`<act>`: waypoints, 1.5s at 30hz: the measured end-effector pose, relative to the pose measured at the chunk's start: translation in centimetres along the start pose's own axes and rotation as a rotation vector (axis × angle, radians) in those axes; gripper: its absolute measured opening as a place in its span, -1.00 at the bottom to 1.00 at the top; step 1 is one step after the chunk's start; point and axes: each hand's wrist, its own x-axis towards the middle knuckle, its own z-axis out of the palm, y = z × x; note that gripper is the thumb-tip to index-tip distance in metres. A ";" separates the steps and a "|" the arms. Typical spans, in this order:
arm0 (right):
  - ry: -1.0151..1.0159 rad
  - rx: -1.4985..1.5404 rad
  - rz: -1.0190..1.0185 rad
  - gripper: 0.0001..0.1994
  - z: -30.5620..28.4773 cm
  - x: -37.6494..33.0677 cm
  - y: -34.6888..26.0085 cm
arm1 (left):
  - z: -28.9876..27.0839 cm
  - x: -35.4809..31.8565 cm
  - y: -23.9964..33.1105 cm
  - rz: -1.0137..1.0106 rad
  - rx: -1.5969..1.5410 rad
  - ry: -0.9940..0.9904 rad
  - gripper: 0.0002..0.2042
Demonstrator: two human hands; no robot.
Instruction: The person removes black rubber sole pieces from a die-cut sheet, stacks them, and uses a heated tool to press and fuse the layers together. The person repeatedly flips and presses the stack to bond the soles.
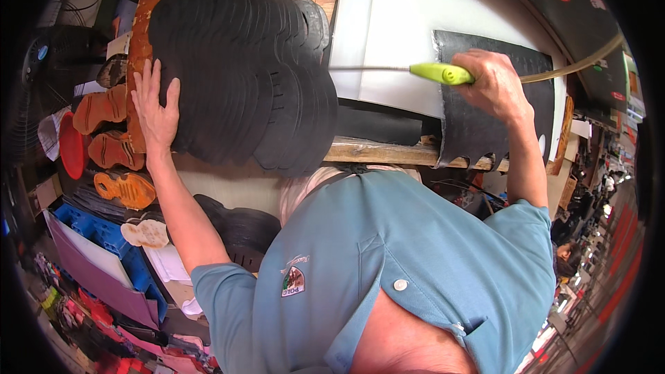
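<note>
A long row of overlapping black shoe soles (222,90) leans across the wooden tabletop in front of me. My left hand (156,107) lies with fingers spread along the left end of this row, its thumb side by the soles. In my right hand (493,83) is a lime-green air blow gun (442,73), gripped by its handle, with a hose leading off to the right. Its thin metal nozzle points left, and the tip reaches the right side of the soles. Under my right hand lies a black sheet (478,121) with a scalloped cut edge.
A white board (398,28) covers the table's right part. Another black piece (381,125) lies by the wooden front edge. Brown sole shapes (100,112), a red round object (71,145) and a blue crate (93,225) stand at the left. A fan (52,76) is at the far left.
</note>
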 end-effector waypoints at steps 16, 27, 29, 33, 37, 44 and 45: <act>-0.043 0.114 -0.161 -0.83 0.8 1.0 -3.5 | -1.1 0.1 0.6 -0.083 -0.263 -0.042 -0.44; 0.087 0.106 0.000 -0.79 3.2 10.8 -5.4 | -1.5 -1.0 2.2 -0.014 -0.206 -0.011 -0.50; 0.021 0.071 -0.078 -0.79 2.8 10.9 -5.2 | -1.4 -1.0 2.2 -0.020 -0.208 0.003 -0.49; 0.010 0.077 -0.014 -0.80 1.9 10.8 -4.8 | -1.0 -1.0 2.3 -0.009 -0.170 0.025 -0.47; -0.032 0.081 -0.058 -0.81 1.7 10.7 -4.6 | -1.0 -0.9 2.4 -0.016 -0.145 -0.010 -0.47; -0.023 0.143 -0.094 -0.79 2.6 11.8 -6.3 | -1.6 -0.7 2.3 -0.051 -0.219 -0.033 -0.52; 0.005 0.183 -0.130 -0.78 2.8 12.5 -7.0 | -1.8 -0.7 2.2 -0.053 -0.234 -0.036 -0.52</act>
